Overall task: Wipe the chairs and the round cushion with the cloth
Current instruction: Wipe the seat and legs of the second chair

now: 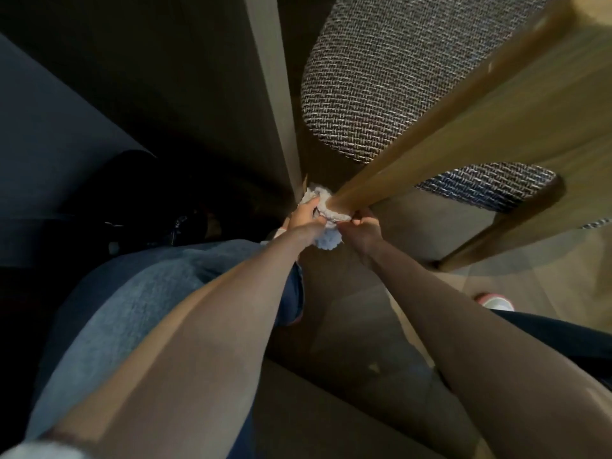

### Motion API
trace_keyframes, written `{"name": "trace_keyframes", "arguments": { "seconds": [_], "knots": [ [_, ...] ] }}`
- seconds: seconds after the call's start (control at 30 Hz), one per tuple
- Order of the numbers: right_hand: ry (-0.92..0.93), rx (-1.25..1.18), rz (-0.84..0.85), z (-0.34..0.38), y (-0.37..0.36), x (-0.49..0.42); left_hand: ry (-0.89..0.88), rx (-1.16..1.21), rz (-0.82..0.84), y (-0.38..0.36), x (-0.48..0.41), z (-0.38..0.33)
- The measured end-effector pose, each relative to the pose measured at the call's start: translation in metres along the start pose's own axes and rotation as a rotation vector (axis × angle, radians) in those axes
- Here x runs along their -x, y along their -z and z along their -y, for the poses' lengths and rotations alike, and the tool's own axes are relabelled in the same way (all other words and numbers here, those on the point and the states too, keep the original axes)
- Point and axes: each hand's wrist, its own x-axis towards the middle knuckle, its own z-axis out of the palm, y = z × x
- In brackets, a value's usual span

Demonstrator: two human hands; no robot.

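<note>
A wooden chair with a grey woven seat [381,81] stands ahead of me, and its light wooden leg [407,157] slants down toward the floor. A pale fluffy cloth [326,207] is wrapped around the foot of that leg. My left hand [306,217] grips the cloth on the left side of the leg. My right hand [362,228] holds the cloth's other end just to the right of the leg's foot. A second woven seat [486,187] shows behind the leg.
A dark vertical panel [265,94] rises close to the left of the chair leg. My knee in blue jeans [149,293] fills the lower left. Another wooden chair leg [496,236] crosses at right above the wood floor [546,260]. A pink and white shoe [495,301] sits at right.
</note>
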Motion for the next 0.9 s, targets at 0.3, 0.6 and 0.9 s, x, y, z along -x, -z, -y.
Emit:
{"name": "trace_keyframes", "arguments": {
  "seconds": [0.3,0.6,0.9],
  "knots": [
    [0.078,-0.073,-0.339,0.009,0.026,0.041,-0.337,-0.045,-0.134,0.023,0.061,-0.034],
    [0.313,-0.279,-0.470,0.049,0.055,0.108,-0.479,0.227,-0.345,0.029,0.133,-0.070],
    [0.474,-0.509,-0.575,0.090,0.075,0.163,-0.658,0.411,-0.404,0.040,0.179,-0.108]
  ]
}}
